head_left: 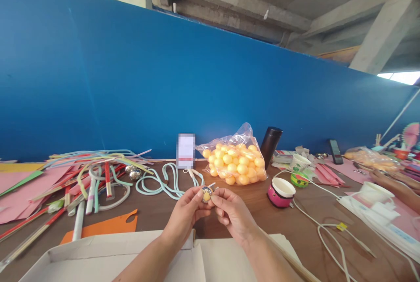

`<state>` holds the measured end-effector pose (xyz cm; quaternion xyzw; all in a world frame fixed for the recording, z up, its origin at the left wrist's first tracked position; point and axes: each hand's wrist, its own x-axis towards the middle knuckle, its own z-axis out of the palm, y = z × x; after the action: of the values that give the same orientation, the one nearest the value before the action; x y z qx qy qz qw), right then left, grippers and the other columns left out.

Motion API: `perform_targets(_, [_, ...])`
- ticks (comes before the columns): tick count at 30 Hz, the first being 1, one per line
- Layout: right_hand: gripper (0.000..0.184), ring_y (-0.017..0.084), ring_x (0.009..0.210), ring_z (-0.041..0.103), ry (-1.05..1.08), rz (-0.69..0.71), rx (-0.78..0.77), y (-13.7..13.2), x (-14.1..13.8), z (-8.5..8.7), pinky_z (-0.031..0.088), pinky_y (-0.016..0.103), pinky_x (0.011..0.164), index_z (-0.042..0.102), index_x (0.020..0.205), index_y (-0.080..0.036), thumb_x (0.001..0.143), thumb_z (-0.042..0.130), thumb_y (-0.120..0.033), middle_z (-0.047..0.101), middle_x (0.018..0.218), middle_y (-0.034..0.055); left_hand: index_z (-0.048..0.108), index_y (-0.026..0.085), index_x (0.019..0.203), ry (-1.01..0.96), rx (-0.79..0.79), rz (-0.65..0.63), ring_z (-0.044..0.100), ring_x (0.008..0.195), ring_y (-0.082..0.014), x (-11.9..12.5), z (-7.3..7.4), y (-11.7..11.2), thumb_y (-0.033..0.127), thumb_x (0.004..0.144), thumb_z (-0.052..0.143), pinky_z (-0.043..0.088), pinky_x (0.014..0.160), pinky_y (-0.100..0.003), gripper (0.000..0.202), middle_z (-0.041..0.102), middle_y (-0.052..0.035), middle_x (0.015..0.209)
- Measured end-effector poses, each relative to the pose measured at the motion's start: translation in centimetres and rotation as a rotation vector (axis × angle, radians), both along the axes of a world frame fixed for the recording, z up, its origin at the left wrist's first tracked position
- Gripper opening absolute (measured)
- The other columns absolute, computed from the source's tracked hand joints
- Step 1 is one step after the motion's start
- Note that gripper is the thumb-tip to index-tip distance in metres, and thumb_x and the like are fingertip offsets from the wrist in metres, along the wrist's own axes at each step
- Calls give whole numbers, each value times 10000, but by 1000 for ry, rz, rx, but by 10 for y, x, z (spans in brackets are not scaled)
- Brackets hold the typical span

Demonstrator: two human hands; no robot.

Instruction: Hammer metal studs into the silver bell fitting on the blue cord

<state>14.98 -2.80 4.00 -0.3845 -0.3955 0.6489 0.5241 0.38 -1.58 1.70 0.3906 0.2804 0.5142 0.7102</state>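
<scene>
A small shiny silver ball [207,194] with a yellowish patch on its face is pinched between the fingertips of both hands, above the brown table [210,224]. My left hand [187,212] grips it from the left, fingers curled. My right hand [234,214] closes on its right side with thumb and forefinger; whether anything else is between those fingers is hidden. A thin pale tip [212,185] shows just behind the ball. Beneath my forearms lies an open white cardboard box [108,253].
Behind my hands sit a clear bag of orange balls [236,163], a black bottle [271,146] and a badge on a blue lanyard [160,185]. Tubes, sticks and coloured paper [36,185] cover the left. Rightward are a pink-wrapped cup [281,192], white cables [328,225] and another person's hand [390,185].
</scene>
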Motion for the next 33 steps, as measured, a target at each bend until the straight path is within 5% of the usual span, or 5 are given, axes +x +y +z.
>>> perform_targets(33, [265, 29, 440, 321, -52, 9, 31, 0, 0, 1, 178, 170, 395, 592, 706, -150, 648, 763, -343, 619, 656, 11, 608, 158, 989, 26, -1, 44, 627, 679, -130, 2, 2, -2, 411, 774, 630, 505, 682, -264, 333, 668, -49, 763])
